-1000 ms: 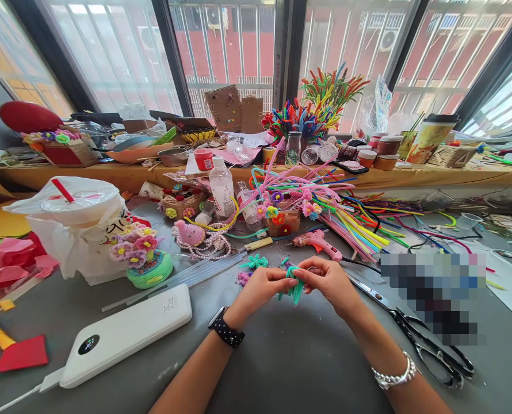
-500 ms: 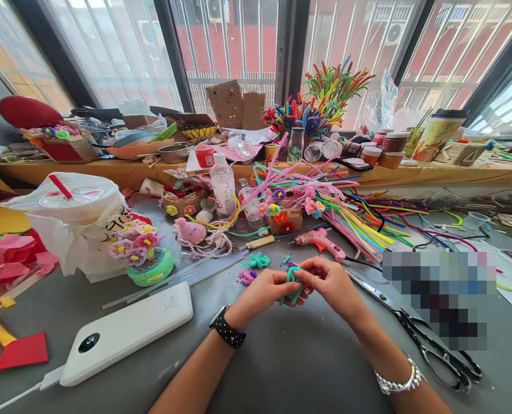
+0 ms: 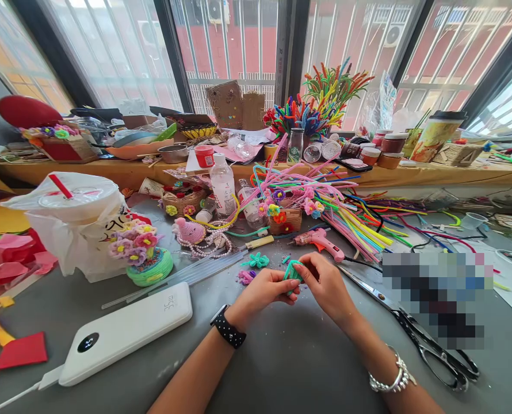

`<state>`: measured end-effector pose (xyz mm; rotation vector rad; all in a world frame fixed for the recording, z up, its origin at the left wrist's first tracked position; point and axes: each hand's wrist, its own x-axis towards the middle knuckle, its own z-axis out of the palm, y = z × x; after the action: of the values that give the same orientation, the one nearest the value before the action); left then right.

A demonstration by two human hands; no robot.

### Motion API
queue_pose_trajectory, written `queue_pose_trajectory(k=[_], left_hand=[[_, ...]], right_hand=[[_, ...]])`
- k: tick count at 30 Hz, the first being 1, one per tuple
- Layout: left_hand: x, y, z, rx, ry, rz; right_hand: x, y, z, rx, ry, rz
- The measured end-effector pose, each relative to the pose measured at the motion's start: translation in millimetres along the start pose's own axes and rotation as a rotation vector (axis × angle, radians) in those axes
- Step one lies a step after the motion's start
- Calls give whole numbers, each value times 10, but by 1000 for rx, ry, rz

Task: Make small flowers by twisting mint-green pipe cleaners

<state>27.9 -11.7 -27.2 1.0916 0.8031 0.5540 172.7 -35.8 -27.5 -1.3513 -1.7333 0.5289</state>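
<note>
Both my hands meet over the grey table and pinch a small teal pipe-cleaner piece (image 3: 291, 271) between them. My left hand (image 3: 264, 290), with a black dotted watch band at the wrist, grips it from the left with curled fingers. My right hand (image 3: 325, 284), wearing a silver bracelet, closes on it from the right and above. The piece is bunched into a tight loop, mostly hidden by the fingers. A finished teal flower (image 3: 256, 261) and a purple one (image 3: 244, 277) lie just beyond my left hand.
A pink glue gun (image 3: 323, 241) and large black scissors (image 3: 428, 345) lie right of my hands. A white power bank (image 3: 122, 333) sits at the left, near a bagged drink cup (image 3: 77, 218) and a flower pot craft (image 3: 146, 256). Loose colourful pipe cleaners (image 3: 351, 215) spread behind.
The teal pipe cleaner's loose ends, hanging below my hands before, are now folded up into a compact bunch. Both hands shifted slightly away from me and closed tighter together.
</note>
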Motion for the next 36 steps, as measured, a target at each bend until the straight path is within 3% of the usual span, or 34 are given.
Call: queue_pose_trajectory(k=[3, 8, 14, 19, 23, 26, 32, 36], left_hand=[[-4, 1, -14, 59, -36, -26], [-29, 11, -23, 155, -121, -58], [-78, 77, -38, 190, -217, -10], [-78, 92, -55, 248, -173, 40], [-65, 84, -47, 345, -107, 110], [-53, 78, -26, 393, -59, 144], [-15, 54, 16, 296, 9, 248], [-10, 56, 32, 193, 41, 237]], right_hand=[[3, 23, -1, -30, -115, -17], [-1, 15, -4, -182, -144, -71], [-12, 3, 32, 276, -255, 101], [-41, 1, 121, 338, -156, 161], [-46, -7, 131, 80, -4, 64], [-38, 10, 106, -46, 41, -17], [-16, 43, 61, -114, 149, -36], [-13, 23, 58, -76, 185, -5]])
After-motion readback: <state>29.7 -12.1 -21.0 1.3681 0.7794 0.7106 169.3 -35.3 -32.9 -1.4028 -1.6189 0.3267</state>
